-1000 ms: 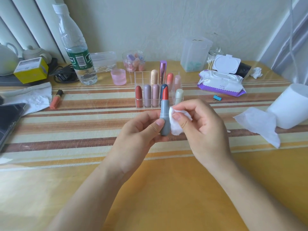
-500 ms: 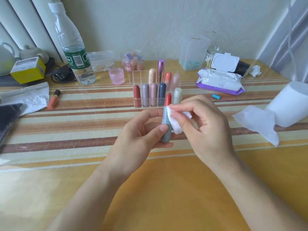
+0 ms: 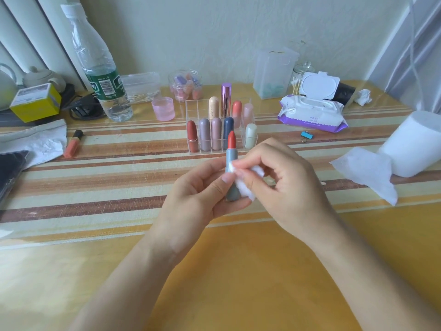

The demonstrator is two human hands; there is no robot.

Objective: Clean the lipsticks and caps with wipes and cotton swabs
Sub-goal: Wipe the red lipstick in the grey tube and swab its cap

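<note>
Right: striped table (image 3: 238, 271), clutter along the far edge. Clear organiser (image 3: 193, 106) mid-table, capped lipsticks (image 3: 204, 133) standing in it; wipes pack (image 3: 312, 115) to its right, lid flipped up. Nearer: left hand (image 3: 195, 197) curled round the grey barrel of an uncapped lipstick (image 3: 230, 156), upright, red bullet exposed. Right hand (image 3: 293, 187) pinches a folded wipe (image 3: 244, 189) against the barrel's side. Step, I'd say: wiping the barrel. Next likely needs the tube turned in the left hand, wipe kept off the bullet.

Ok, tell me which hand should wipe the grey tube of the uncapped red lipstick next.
Right: the right hand pinches the white wipe against the grey lipstick tube, which the left hand grips upright.
</note>
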